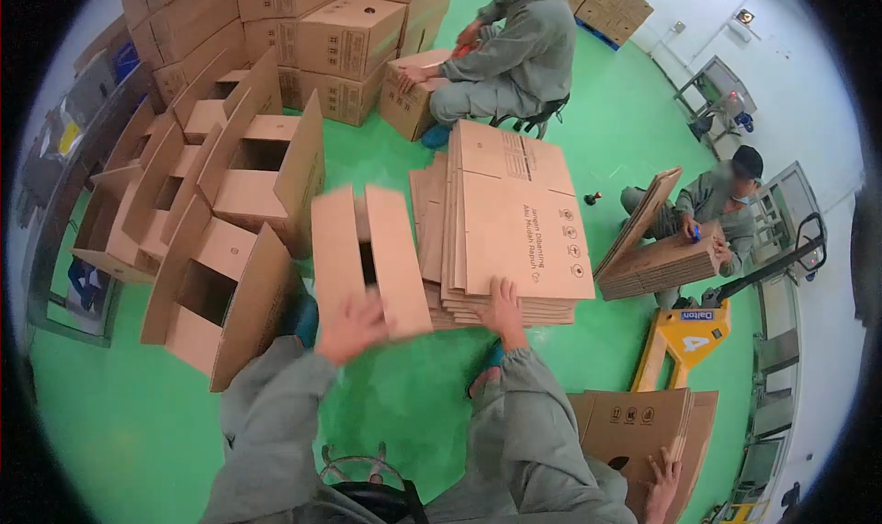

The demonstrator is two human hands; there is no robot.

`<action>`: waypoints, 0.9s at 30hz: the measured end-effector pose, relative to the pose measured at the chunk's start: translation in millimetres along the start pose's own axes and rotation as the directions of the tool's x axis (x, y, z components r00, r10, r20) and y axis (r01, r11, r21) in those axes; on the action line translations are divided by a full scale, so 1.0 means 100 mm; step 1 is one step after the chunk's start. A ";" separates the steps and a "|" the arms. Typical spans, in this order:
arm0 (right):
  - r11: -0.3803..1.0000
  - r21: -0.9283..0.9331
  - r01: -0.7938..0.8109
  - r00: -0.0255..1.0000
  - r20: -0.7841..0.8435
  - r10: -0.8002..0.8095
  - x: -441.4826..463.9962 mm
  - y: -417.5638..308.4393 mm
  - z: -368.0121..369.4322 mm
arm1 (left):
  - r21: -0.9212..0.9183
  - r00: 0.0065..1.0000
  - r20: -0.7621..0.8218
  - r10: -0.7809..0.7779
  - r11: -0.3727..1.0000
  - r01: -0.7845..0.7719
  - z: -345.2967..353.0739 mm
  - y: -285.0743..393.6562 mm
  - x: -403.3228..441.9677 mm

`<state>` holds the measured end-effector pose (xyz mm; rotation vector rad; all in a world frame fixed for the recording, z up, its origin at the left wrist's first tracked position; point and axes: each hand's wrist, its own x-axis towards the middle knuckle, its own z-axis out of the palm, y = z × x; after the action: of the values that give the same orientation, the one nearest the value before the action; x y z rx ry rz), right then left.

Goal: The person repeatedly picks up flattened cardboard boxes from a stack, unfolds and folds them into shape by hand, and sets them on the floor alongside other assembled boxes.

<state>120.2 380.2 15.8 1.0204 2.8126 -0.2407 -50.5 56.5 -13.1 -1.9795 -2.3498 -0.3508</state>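
A cardboard box (336, 258) stands upright in front of me, two flaps almost meeting over a dark gap. My left hand (354, 326), smeared by motion, has its fingers spread at the near end of these flaps. To its right lies a tall stack of flattened cardboard boxes (514, 214) with printed Indonesian text and handling symbols. My right hand (503, 307) rests at the near edge of the stack, fingers stretched out over the top sheet and not closed round it.
Open-topped boxes (241, 189) stand at left, before a wall of closed boxes (344, 37). One co-worker (519, 51) sits with a box; another (717, 212) handles folded cardboard. A third person's hand (663, 483) holds flat cardboard (634, 423) near a yellow pallet jack (684, 340).
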 end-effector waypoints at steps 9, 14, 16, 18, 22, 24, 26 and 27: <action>0.987 0.099 -0.128 0.976 -0.166 0.143 -1.01 -0.29 0.39 | -0.129 0.914 0.037 -0.405 0.905 0.406 -0.79 -0.02 0.18; 0.691 0.668 -0.275 0.781 -0.265 0.566 -1.46 -0.34 0.85 | -0.445 0.835 0.249 -0.490 0.708 0.548 -0.31 0.59 -0.37; 0.029 0.997 -0.070 0.741 0.032 0.671 -1.05 -0.05 1.32 | -0.474 0.804 0.314 -0.505 0.651 0.593 -0.37 0.79 -0.46; -0.669 0.734 0.113 0.767 0.364 0.528 -1.07 0.06 1.33 | -0.629 0.831 0.355 -0.429 0.548 0.552 -0.37 0.96 -0.59; -0.574 0.819 0.003 0.884 0.267 0.385 -1.40 -0.40 0.04 | -0.758 0.859 0.333 -0.388 0.432 0.489 -0.56 0.79 -0.51; -0.607 0.794 0.040 0.942 0.172 0.288 -1.78 -0.51 -0.30 | -0.876 0.798 0.347 -0.493 0.132 0.463 -0.87 0.66 -0.22; -0.624 0.781 0.007 0.964 0.161 0.212 -2.34 -0.70 -0.42 | -0.943 0.752 0.327 -0.572 -0.247 0.223 -1.56 0.80 0.03; -0.640 0.767 -0.052 0.962 0.209 0.173 -2.61 -0.82 -0.40 | -0.828 0.682 0.365 -0.634 -0.556 -0.074 -1.81 0.84 0.09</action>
<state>263.2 163.4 111.6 1.3032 1.1003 -3.3291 10.8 41.9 176.8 -0.0382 -1.8492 -3.4705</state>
